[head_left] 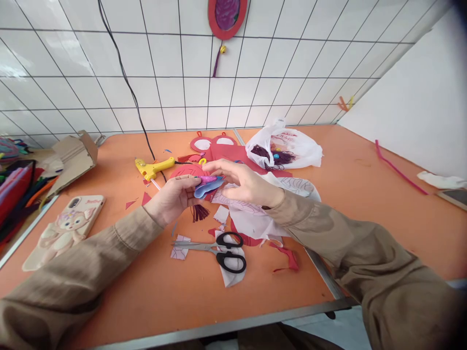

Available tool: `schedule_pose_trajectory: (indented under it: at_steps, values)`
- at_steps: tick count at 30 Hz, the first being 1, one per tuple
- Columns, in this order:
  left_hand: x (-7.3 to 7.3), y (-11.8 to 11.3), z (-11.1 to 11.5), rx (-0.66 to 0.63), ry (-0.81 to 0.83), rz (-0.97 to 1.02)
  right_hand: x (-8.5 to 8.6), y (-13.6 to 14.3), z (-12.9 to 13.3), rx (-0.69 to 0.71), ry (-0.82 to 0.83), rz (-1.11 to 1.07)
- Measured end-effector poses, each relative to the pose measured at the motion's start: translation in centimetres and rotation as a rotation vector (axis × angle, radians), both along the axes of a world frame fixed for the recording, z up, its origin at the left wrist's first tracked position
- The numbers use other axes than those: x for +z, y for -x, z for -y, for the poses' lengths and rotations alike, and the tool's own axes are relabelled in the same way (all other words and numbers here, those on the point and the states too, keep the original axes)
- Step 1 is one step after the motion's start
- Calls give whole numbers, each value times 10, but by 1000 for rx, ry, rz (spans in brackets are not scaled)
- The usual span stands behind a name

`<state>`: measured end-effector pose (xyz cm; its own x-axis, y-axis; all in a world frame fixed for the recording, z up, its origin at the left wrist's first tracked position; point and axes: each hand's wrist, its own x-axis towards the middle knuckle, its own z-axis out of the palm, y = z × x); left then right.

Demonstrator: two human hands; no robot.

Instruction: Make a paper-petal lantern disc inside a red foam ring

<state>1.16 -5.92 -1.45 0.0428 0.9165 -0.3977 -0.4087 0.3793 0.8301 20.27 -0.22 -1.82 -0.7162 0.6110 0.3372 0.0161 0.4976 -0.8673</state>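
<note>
Spreads orange as a metal-edged bench (pixel 164 304), carrying scissors (pixel 210 247) across pale scraps (pixel 180 254), a phone (pixel 67 231) at left, a yellow glue gun (pixel 155 168) and white plastic bag (pixel 308 150) farther back, a red scrap (pixel 291 258) right of the scissors.

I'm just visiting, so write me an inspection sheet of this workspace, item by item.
Surface: orange table with metal edging.
Things: pink-and-blue piece held up; scissors lying over pale scraps.
Clutter: yellow glue gun, phone, cardboard, white plastic bag holding dark threads.
Hands: left hand grips the piece; right hand close by, fingers apart, contact unclear.
Cables: black cable hanging down to the table.
Surroundings: white tiled wall, red-framed ornament.
</note>
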Motion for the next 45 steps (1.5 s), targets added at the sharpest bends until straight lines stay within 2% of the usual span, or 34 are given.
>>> schedule_pose_trajectory:
  at_steps: [4, 9, 14, 17, 22, 27, 30, 34, 45]
  values:
    - [-2, 0, 0, -37, -18, -35, -4, 6, 3, -67, -89, -38]
    - [-10, 1, 0, -162, -101, -82, -8, 8, -2, -220, 7, -127]
    - [-15, 1, 2, -202, -340, -181, -5, 7, -3, -308, 143, -106]
    - [-21, 0, 1, -206, -404, -241, -4, 8, 0, -300, 171, -85]
    - [-29, 0, -3, -163, -384, -263, 0, 7, 5, -221, 157, -46]
    - [-22, 0, -1, -152, -387, -257, 3, 3, 4, -146, 259, 5]
    - [-18, 1, -1, -163, -399, -220, 1, 3, 0, -173, 235, 23]
    - [-21, 4, -3, -160, -395, -149, -1, 3, -2, -214, 198, -2]
    - [-28, 9, -7, -131, -382, 70, -3, 3, -6, -173, 366, -73]
